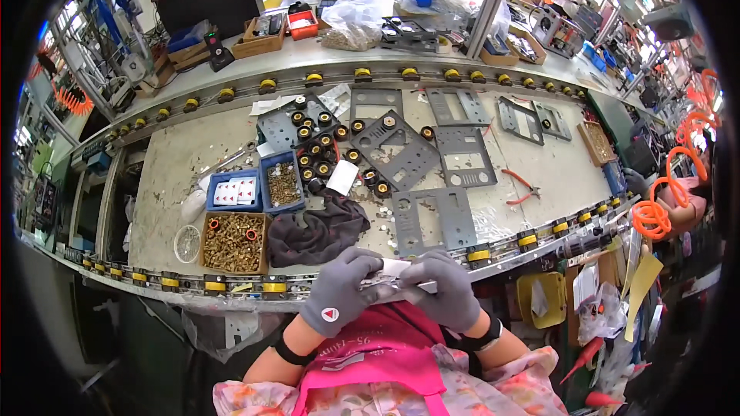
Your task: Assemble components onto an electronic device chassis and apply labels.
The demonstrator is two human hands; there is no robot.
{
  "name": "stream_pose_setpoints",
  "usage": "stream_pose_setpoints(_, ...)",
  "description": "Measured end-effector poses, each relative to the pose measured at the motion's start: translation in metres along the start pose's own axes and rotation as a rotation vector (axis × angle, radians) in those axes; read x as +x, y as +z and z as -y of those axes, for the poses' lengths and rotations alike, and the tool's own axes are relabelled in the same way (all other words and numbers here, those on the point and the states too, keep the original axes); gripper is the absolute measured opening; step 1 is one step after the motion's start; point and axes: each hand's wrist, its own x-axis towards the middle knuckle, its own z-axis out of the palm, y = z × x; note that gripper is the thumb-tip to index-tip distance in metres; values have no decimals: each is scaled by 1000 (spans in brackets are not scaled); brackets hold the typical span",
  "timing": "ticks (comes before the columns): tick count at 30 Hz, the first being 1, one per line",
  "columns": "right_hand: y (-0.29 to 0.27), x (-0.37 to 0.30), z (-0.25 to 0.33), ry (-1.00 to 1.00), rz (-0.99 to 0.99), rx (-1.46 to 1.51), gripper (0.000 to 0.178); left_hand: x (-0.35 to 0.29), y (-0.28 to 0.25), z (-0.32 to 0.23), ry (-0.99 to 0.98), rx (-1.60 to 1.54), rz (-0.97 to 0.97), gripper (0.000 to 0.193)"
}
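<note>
My left hand (344, 291), in a grey glove, has its fingers closed on the left end of a small white sheet (394, 267) at the table's front edge. A round white sticker with a red triangle (330, 314) sits on the back of that glove. My right hand (442, 290), gloved the same way, pinches the sheet's right end. The fingers hide part of the sheet, and what lies beneath it cannot be made out. Just beyond my left hand is a crumpled dark cloth (317, 233); a grey metal plate (433, 219) with cutouts lies beyond my right hand.
Brass fittings fill a cardboard box (235, 243) on the left. Behind it, a blue bin (235, 190) holds stickers and another blue bin (282, 182) small brass parts. Several black-and-brass knobs (324, 141) lie mid-table near more plates. Red-handled pliers (522, 187) rest at right. Roller rails border the table.
</note>
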Motion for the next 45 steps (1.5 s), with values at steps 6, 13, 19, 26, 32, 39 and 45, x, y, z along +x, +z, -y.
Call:
stream_pose_setpoints(6,0,31,32,106,203,497,26,5,4,-1,154,280,131,21)
stream_pose_setpoints(13,2,40,39,145,-111,52,39,-2,-4,-15,86,-118,42,11)
stream_pose_setpoints(19,-8,28,8,107,42,141,38,-9,-20,-11,15,-294,16,12)
stream_pose_setpoints(26,-1,18,7,13,142,69,29,-16,-17,-15,-93,-197,84,12)
stream_pose_setpoints(32,-3,13,2,60,178,119,26,-15,-15,-18,-109,-266,33,14)
stream_pose_setpoints(39,-9,9,-4,235,325,219,24,-18,-11,-16,-131,-173,123,18)
stream_pose_setpoints(45,-7,2,-6,187,265,262,19,-19,-8,-13,-80,-191,112,18)
